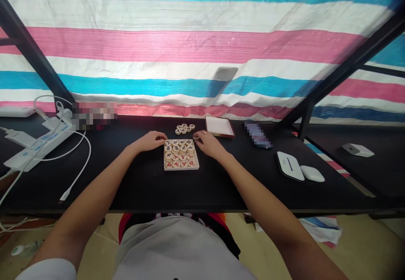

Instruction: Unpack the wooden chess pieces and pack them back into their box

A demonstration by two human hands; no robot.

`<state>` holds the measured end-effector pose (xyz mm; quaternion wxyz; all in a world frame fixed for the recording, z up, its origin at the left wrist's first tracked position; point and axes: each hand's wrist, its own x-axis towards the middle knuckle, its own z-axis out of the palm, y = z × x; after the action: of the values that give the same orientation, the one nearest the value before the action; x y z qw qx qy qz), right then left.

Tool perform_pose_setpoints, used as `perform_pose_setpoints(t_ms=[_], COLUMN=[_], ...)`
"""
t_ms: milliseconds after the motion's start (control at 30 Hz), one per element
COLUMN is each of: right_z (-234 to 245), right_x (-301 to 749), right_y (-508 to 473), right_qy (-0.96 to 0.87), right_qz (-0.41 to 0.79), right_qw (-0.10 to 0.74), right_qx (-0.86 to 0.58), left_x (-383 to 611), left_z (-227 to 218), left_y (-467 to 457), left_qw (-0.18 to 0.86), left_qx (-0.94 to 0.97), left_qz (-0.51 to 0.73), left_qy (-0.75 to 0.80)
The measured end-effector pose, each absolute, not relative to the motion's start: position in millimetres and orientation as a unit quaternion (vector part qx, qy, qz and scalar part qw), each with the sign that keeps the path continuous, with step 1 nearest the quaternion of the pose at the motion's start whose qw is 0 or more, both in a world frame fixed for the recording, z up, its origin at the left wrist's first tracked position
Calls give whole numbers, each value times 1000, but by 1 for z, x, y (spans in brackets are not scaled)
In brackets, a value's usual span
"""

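Note:
A small pale wooden tray (181, 168) lies in the middle of the black table, filled with several round chess discs (179, 153) marked in red and black. My left hand (152, 140) rests on the table with curled fingertips against the tray's upper left corner. My right hand (207, 142) lies beside the tray's upper right corner, thumb and forefinger pinched on one disc (195, 137). Several loose discs (184, 128) sit just behind the tray.
A red-rimmed box lid (220, 126) lies behind my right hand. White power strips and cables (44, 142) fill the left side. Two white devices (299, 168) lie at the right, another (357, 149) on the neighbouring table. A striped tarp (202, 47) hangs behind.

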<state>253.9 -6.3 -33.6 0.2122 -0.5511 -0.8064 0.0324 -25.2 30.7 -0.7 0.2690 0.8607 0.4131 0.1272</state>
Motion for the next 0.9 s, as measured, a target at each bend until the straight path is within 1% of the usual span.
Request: perform_pose_setpoints(t_ms=[67, 133, 233, 367, 433, 567, 700, 900], right_z=[-31, -28, -20, -4, 4, 10, 5, -3], right_x=[255, 253, 247, 235, 230, 223, 218, 219], right_y=[-8, -10, -17, -32, -41, -53, -54, -46], right_qy=[-804, -796, -790, -810, -826, -879, -901, -909], right_qz=[31, 18, 2, 8, 18, 88, 117, 101], right_qw=[196, 198, 236, 299, 310, 277, 225, 233], right_qx=[-561, -572, -565, -504, -470, -377, -351, -331], left_x=[-25, -25, -25, -24, -24, -24, -24, -24], left_z=[-1, -2, -2, -2, -3, -3, -2, -2], left_y=[31, 31, 31, 30, 30, 30, 30, 29], left_qw=[268, 265, 268, 269, 266, 265, 268, 268], left_qx=[862, 863, 862, 860, 861, 862, 864, 862], left_qz=[128, 131, 132, 131, 131, 131, 132, 134], left_qy=[410, 409, 410, 413, 413, 411, 405, 408])
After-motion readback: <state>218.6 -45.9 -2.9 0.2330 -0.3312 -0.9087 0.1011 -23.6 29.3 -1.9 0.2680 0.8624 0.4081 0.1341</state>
